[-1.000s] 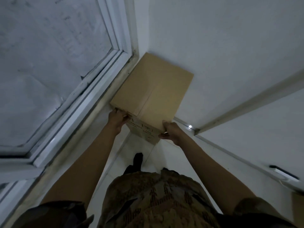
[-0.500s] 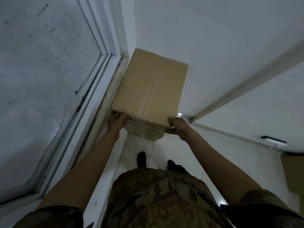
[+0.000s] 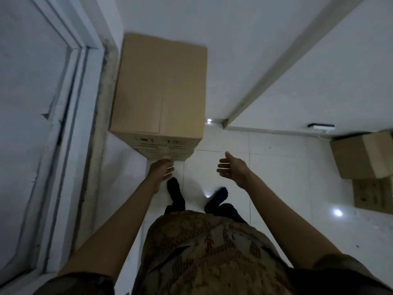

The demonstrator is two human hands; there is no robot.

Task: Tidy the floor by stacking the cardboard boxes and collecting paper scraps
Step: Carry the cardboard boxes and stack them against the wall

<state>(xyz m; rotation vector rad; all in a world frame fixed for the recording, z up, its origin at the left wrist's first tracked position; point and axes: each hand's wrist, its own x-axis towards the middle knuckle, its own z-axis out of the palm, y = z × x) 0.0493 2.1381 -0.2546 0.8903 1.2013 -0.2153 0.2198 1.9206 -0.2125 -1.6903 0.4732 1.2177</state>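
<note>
A tall brown cardboard box [image 3: 161,90] stands in the corner between the window frame and the white wall, its taped top facing me and printed text on its near side. My left hand [image 3: 162,170] hangs just below the box's near bottom edge, fingers loose, holding nothing. My right hand [image 3: 232,169] is apart from the box to the right, fingers spread. Two more cardboard boxes lie at the right edge: one closed [image 3: 363,155] and a lower one [image 3: 372,193] in front of it.
A white window frame [image 3: 70,116] runs along the left. A white wall with a door frame [image 3: 274,67] closes the back and right. The floor is glossy white tile [image 3: 276,167]. My feet in dark socks [image 3: 176,192] stand just before the box.
Both hands gripped the box's near corners before; now they have let go and drawn back. The box sits lower in the corner, and the view has tilted down to show the floor and more boxes.
</note>
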